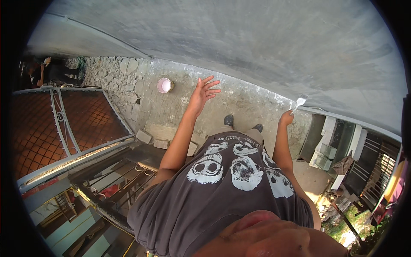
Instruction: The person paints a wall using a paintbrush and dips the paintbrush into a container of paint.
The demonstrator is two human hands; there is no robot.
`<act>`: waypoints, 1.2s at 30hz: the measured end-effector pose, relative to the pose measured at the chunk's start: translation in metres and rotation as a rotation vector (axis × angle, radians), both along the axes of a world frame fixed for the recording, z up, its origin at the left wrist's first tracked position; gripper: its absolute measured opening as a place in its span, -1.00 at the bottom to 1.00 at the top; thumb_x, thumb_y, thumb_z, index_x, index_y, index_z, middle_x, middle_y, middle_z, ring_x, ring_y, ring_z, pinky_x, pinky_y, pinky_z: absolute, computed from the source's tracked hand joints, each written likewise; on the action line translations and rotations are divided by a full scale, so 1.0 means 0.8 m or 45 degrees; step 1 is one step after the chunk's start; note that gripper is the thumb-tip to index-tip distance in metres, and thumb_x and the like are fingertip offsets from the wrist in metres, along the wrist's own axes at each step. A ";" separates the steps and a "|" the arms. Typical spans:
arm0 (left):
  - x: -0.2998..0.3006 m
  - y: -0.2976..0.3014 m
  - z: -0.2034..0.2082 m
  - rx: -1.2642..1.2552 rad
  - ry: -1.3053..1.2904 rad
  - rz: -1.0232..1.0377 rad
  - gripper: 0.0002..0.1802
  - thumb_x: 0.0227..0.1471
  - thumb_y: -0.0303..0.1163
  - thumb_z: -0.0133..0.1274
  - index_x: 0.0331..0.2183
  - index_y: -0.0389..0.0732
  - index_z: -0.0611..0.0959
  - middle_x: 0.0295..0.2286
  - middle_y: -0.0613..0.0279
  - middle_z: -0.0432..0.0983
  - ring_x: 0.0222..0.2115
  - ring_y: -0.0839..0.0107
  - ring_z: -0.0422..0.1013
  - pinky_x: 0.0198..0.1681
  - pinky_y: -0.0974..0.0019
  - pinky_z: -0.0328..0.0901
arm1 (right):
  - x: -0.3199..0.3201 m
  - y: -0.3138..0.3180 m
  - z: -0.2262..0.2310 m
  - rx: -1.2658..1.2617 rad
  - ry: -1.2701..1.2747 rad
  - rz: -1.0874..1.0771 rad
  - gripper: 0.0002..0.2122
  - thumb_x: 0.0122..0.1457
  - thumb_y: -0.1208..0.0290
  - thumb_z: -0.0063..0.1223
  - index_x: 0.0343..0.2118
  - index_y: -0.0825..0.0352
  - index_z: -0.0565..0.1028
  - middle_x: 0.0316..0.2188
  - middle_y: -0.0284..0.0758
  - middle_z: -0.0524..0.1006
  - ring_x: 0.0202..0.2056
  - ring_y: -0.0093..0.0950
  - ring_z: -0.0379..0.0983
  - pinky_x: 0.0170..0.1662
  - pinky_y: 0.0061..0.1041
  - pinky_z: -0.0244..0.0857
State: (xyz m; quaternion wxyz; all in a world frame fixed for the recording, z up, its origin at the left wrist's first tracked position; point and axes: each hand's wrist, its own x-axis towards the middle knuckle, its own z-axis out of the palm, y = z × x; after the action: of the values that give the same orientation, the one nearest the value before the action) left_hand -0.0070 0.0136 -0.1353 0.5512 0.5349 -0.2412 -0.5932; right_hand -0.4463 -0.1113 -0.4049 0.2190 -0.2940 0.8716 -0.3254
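My right hand (286,118) is closed round the handle of a paintbrush (301,102), whose white, paint-covered head lies against the grey wall (257,38) near its lower edge. The wall around the brush looks streaky and darker in places. My left hand (204,95) is held out over the concrete floor with its fingers spread and nothing in it. To the left of that hand a small pinkish bucket (165,85) stands on the floor, with white paint inside.
Rubble (115,75) lies along the wall at the left, beside a metal-framed mesh panel (34,128). Another person (36,73) is at the far left. Loose concrete blocks (144,136) lie on my left. Boards and panels (327,137) lean at the right.
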 end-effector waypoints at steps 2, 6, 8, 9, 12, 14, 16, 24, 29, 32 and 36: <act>0.009 -0.001 0.003 -0.012 -0.012 0.045 -0.12 0.32 0.34 -0.48 0.30 -0.18 0.27 0.15 0.06 0.44 -0.02 0.29 0.48 0.06 0.25 0.27 | -0.017 0.001 -0.012 -0.003 -0.113 -0.107 -0.42 0.36 0.05 -0.15 -0.04 0.67 0.49 -0.10 0.23 0.55 0.01 0.13 0.47 0.12 -0.08 0.30; 0.018 -0.007 0.014 -0.018 -0.035 0.134 -0.14 0.34 0.30 -0.50 0.36 -0.14 0.19 0.13 0.09 0.46 -0.02 0.31 0.49 0.10 0.22 0.24 | 0.066 0.000 0.023 -0.145 -0.104 0.238 -0.46 0.38 0.08 -0.15 -0.05 0.65 0.49 -0.10 0.23 0.55 0.01 0.13 0.46 0.11 -0.09 0.28; 0.016 -0.009 0.019 -0.032 -0.032 0.118 -0.15 0.35 0.30 -0.50 0.35 -0.14 0.19 0.13 0.10 0.46 -0.02 0.31 0.49 0.10 0.21 0.24 | 0.141 0.003 0.065 -0.204 -0.005 0.603 -0.53 0.39 0.10 -0.11 -0.11 0.55 0.50 -0.19 0.22 0.55 -0.09 0.18 0.47 -0.03 -0.07 0.33; 0.014 -0.010 0.020 -0.035 -0.066 0.096 -0.14 0.34 0.32 -0.49 0.35 -0.15 0.20 0.14 0.10 0.45 -0.01 0.30 0.48 0.10 0.22 0.25 | 0.169 0.006 0.092 -0.248 -0.024 0.922 -0.60 0.38 0.09 -0.07 -0.19 0.44 0.50 -0.35 0.18 0.56 -0.22 0.19 0.48 -0.20 -0.03 0.35; -0.002 -0.009 0.015 -0.035 -0.107 0.042 -0.15 0.34 0.31 -0.49 0.33 -0.15 0.24 0.14 0.11 0.46 -0.03 0.31 0.49 0.09 0.22 0.25 | 0.256 0.026 0.160 -0.185 -0.059 1.494 -0.66 0.36 0.09 -0.04 -0.22 0.34 0.49 -0.50 0.08 0.55 -0.33 0.14 0.50 -0.31 0.00 0.33; -0.005 0.000 0.008 -0.036 -0.136 0.067 -0.17 0.35 0.29 -0.49 0.32 -0.16 0.26 0.12 0.12 0.48 -0.04 0.33 0.50 0.09 0.22 0.26 | 0.290 0.043 0.189 -0.110 -0.067 1.687 -0.66 0.36 0.09 -0.04 -0.21 0.34 0.49 -0.49 0.07 0.55 -0.32 0.14 0.50 -0.30 0.00 0.33; -0.008 0.008 -0.002 -0.063 -0.134 0.017 -0.18 0.35 0.29 -0.47 0.29 -0.15 0.30 0.14 0.11 0.45 -0.02 0.31 0.48 0.09 0.21 0.25 | 0.328 0.063 0.197 -0.162 -0.260 1.846 -0.65 0.36 0.08 -0.03 -0.20 0.35 0.52 -0.48 0.06 0.56 -0.33 0.13 0.51 -0.26 -0.04 0.35; -0.019 0.064 -0.041 -0.007 -0.327 0.032 -0.28 0.39 0.19 -0.39 0.15 -0.20 0.49 0.06 0.16 0.51 -0.05 0.35 0.49 0.07 0.25 0.29 | 0.302 0.087 0.165 0.488 -0.757 1.755 -0.55 0.43 0.01 -0.16 -0.34 0.32 0.56 -0.74 -0.51 0.30 -0.66 -0.66 0.21 -0.54 -0.55 0.09; -0.034 0.069 -0.059 -0.212 -0.318 0.102 -0.38 0.42 0.06 -0.31 0.10 -0.25 0.53 0.01 0.17 0.52 -0.06 0.36 0.49 0.06 0.30 0.30 | 0.302 0.101 0.194 0.117 -0.582 1.908 -0.53 0.45 0.01 -0.22 -0.31 0.36 0.56 -0.72 -0.43 0.35 -0.65 -0.59 0.28 -0.50 -0.48 0.17; -0.042 0.070 -0.047 -0.254 -0.428 0.009 -0.43 0.43 -0.01 -0.28 0.08 -0.27 0.55 0.02 0.14 0.51 -0.02 0.35 0.46 0.07 0.33 0.30 | 0.307 0.108 0.240 -0.202 -0.501 2.111 -0.52 0.46 0.04 -0.26 -0.28 0.39 0.55 -0.69 -0.31 0.40 -0.61 -0.45 0.39 -0.43 -0.38 0.26; -0.063 0.072 -0.012 -0.382 -0.317 0.191 -0.37 0.40 0.10 -0.31 0.07 -0.21 0.57 0.05 0.20 0.50 0.00 0.35 0.45 0.14 0.18 0.24 | 0.289 0.111 0.302 -0.267 -0.361 2.270 -0.54 0.46 0.06 -0.29 -0.24 0.38 0.53 -0.62 -0.14 0.47 -0.54 -0.16 0.49 -0.36 -0.22 0.31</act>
State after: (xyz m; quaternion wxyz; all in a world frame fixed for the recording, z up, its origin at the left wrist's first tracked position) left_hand -0.0571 0.0714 -0.1447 0.6332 0.5324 -0.3527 -0.4373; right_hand -0.2153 -0.0225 -0.1630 0.4668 -0.8350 0.2519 -0.1460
